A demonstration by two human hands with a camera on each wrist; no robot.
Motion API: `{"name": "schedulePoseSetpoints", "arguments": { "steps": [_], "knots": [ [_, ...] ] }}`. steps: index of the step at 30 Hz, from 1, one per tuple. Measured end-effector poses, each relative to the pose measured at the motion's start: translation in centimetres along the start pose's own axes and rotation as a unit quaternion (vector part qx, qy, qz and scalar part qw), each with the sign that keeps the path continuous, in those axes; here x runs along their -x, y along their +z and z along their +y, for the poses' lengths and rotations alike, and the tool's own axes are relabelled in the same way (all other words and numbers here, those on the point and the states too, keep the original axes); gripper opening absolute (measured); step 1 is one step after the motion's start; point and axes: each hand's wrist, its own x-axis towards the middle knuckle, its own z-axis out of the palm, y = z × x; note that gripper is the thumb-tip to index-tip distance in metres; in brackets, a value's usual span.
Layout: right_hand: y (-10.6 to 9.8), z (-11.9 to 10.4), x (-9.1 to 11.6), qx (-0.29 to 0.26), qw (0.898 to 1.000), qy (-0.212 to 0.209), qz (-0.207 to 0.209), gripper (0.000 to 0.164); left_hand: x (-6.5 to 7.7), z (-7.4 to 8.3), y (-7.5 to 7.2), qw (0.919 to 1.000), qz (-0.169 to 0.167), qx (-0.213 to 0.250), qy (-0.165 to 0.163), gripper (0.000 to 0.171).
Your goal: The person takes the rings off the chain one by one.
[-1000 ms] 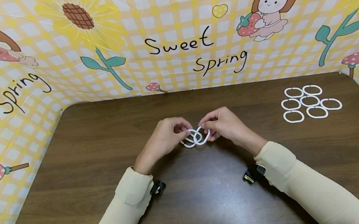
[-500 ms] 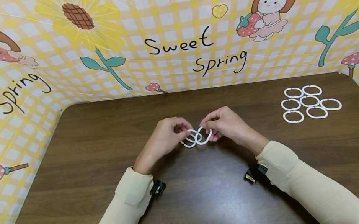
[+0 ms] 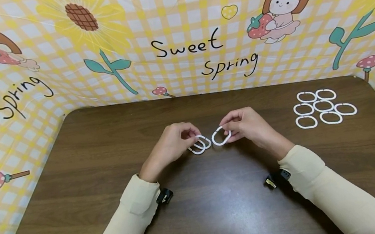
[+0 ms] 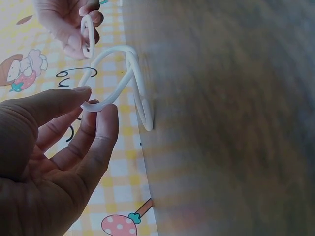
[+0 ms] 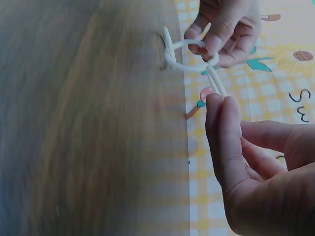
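Observation:
In the head view, my left hand (image 3: 173, 145) pinches a white oval plastic link (image 4: 118, 88) between thumb and fingertips. A second white link (image 4: 140, 91) hangs looped through it, its lower end at the tabletop. To the right, my right hand (image 3: 247, 124) pinches a single white link (image 3: 213, 139) by its upper right side. A small gap separates this link from the joined pair. The right wrist view has the right fingertips covering part of that single link.
Several loose white links (image 3: 330, 112) lie in a close group on the brown wooden table (image 3: 210, 218), toward its back right. A yellow checked cloth (image 3: 178, 9) with printed drawings stands along the table's back and sides.
My right hand has moved right and slightly away from me with its link. That link overlapped the left-hand pair before and is now apart from it. My left hand has stayed still.

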Motion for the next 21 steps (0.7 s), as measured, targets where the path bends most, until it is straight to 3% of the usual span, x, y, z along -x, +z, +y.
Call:
{"name": "schedulePoseSetpoints", "arguments": {
  "steps": [9, 21],
  "knots": [
    [-3.2, 0.0, 1.1, -0.021, 0.999, -0.008, 0.026, 0.024, 0.0, -0.1, 0.1, 1.0, -0.003, 0.001, -0.005, 0.006],
    [-8.7, 0.5, 2.0, 0.013, 0.996, -0.004, 0.087, 0.02, -0.1, -0.1, -0.1, 0.9999, -0.007, 0.01, -0.009, 0.007]
  ]
}}
